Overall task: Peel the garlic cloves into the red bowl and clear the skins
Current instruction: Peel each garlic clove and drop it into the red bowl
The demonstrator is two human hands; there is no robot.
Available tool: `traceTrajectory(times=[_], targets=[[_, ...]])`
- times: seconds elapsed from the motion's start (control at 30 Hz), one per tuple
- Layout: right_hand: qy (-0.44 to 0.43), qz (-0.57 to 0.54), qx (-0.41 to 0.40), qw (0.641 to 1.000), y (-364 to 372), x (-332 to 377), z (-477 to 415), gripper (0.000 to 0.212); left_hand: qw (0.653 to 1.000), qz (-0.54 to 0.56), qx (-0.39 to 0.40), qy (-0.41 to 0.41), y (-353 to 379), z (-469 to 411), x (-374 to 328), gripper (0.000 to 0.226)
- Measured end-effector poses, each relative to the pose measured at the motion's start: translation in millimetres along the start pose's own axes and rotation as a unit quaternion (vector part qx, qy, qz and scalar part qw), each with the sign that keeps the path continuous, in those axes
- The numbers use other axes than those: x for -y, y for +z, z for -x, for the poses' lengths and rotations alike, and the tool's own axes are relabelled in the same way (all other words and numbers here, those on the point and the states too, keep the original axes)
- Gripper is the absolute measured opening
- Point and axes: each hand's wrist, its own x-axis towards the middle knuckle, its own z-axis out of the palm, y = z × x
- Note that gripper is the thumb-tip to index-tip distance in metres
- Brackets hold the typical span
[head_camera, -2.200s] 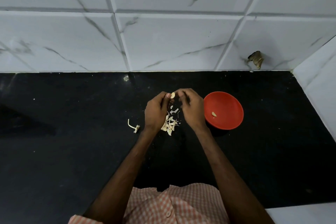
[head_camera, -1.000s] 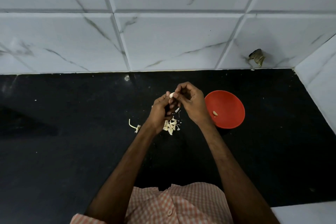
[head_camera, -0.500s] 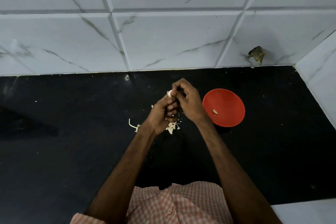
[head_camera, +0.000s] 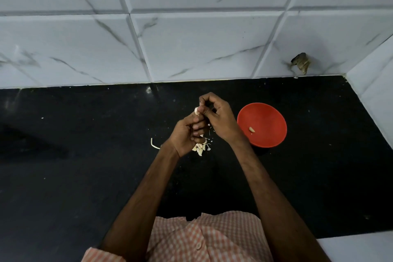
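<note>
Garlic clove (head_camera: pixel 196 110) is pinched at the fingertips of the left hand (head_camera: pixel 184 136), thumb and fingers curled round its lower end. Right hand (head_camera: pixel 219 117) curls over it from the bowl side, fingertips nipping at its top, likely at the skin; how much skin is off is too small to tell. Clove is held in the air above the black countertop (head_camera: pixel 85 176), left of the red bowl (head_camera: pixel 274 117), not over it. Risk: the small, slick clove pops out of the pinch when the skin tears and drops on the counter or into the skin pile (head_camera: pixel 201 147) under the hands instead of the bowl. One peeled clove (head_camera: pixel 252 129) lies in the bowl. Flicked skins could scatter wider. Stem scrap (head_camera: pixel 153 144) lies apart to the left, easy to miss when clearing.
</note>
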Motion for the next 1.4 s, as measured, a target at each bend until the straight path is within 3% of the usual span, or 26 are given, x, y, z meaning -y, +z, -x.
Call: traceTrajectory(times=[0.17, 0.37, 0.5, 0.73, 0.9, 1.2, 1.4], targets=[[-0.021, 0.056, -0.021, 0.998, 4, -4, 3, 0.016, 0.999, -0.026, -0.021, 0.009, 1, 1, 3, 0.024], [-0.057, 0.141, -0.064, 0.986, 4, -14, 2, 0.004, 0.996, -0.05, -0.055, 0.039, 7, -5, 4, 0.049], [-0.065, 0.166, -0.06, 0.982, 6, -20, 7, 0.006, 0.986, -0.093, -0.114, 0.082, 8, -7, 5, 0.047], [-0.04, 0.117, -0.116, 0.985, 6, -20, 11, 0.004, 0.938, -0.232, -0.145, 0.214, 9, -8, 8, 0.04], [-0.024, 0.11, -0.056, 0.992, -1, -23, 15, 0.006, 0.904, -0.246, -0.169, 0.305, 8, -11, 7, 0.031], [-0.005, 0.094, -0.118, 0.989, -6, -14, 13, 0.012, 0.865, -0.279, -0.238, 0.341, -3, -13, 4, 0.012], [0.076, 0.01, -0.145, 0.986, 5, -12, 7, 0.011, 0.862, -0.259, -0.251, 0.356, 0, -14, 3, 0.013]])
